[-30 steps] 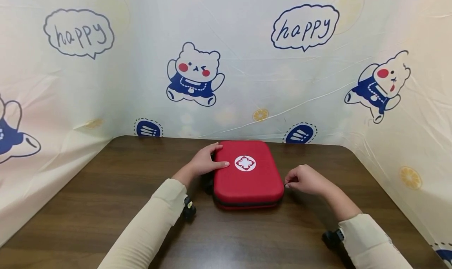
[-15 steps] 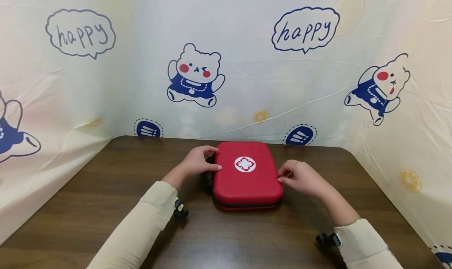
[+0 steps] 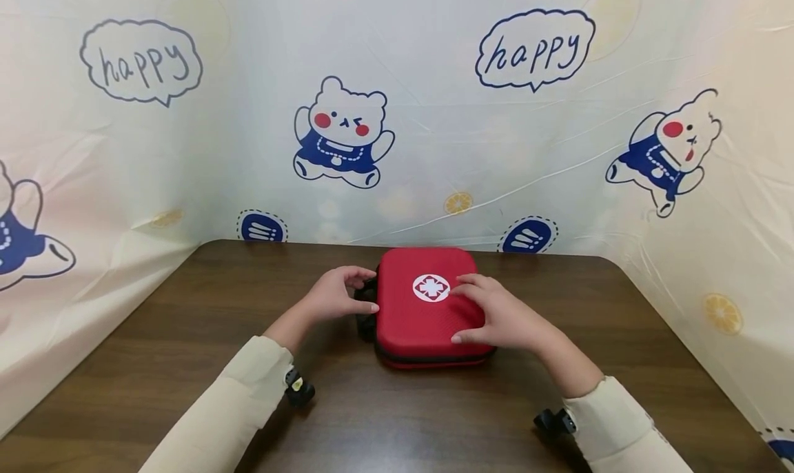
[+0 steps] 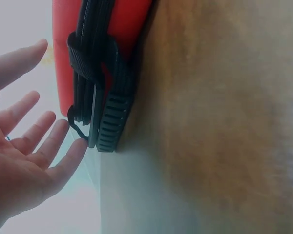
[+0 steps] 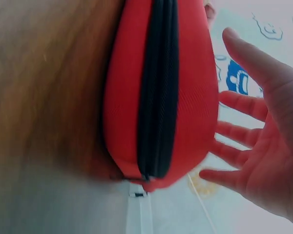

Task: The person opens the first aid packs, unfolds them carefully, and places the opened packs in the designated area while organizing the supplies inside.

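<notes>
A red first-aid case [image 3: 409,325] with a round white cross emblem [image 3: 431,288] lies flat on the table. Its black carry handle [image 4: 114,119] juts from the left side. My left hand [image 3: 322,297] is beside that side, fingers apart and loosely bent, holding nothing; its fingertips are close to the handle and the lid's edge, and I cannot tell whether they touch. Over the right part of the lid reaches my right hand [image 3: 511,314], thumb and fingers spread, with nothing gripped. The right wrist view shows the black zipper band [image 5: 158,92] running shut along the case's side.
The brown wooden table [image 3: 205,335] extends on both sides of the case and in front of it. A pale curtain [image 3: 434,149] printed with bears hangs behind and at the sides, close to the table's back edge.
My right hand has left the case's right edge and moved left over the lid, its pinched fingers now spread. My left hand has drawn back leftward off the lid. The case has barely moved.
</notes>
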`<state>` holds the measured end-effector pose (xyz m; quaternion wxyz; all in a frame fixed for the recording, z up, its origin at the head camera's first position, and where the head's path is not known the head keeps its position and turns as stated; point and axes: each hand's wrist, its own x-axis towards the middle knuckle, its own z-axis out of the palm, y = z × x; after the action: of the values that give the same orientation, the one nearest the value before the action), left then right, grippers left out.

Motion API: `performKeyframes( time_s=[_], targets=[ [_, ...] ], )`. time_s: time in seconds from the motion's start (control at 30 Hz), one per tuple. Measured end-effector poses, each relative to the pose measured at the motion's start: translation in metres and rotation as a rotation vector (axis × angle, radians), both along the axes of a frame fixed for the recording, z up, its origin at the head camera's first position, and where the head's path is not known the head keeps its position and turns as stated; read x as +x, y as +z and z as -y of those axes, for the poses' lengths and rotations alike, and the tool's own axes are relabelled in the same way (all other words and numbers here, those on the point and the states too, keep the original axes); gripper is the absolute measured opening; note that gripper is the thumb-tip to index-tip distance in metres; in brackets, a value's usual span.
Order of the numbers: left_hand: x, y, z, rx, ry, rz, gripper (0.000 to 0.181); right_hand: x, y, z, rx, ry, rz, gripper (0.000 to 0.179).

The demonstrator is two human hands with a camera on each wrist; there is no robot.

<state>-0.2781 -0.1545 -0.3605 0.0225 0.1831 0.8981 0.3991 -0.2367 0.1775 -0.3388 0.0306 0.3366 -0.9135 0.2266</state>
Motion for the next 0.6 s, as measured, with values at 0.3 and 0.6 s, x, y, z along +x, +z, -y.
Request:
performKeyframes(
  time_s=[0.3, 0.6],
  targets=[
    [0.021, -0.003, 0.010, 0.044, -0.023, 0.052, 0.067, 0.003, -0.008, 0.022, 0.045, 0.040, 0.072, 0.094],
    [0.041, -0.014, 0.018, 0.065, -0.002, 0.097, 0.065, 0.000, -0.019, 0.045, 0.206, 0.021, 0.033, 0.102]
  ],
)
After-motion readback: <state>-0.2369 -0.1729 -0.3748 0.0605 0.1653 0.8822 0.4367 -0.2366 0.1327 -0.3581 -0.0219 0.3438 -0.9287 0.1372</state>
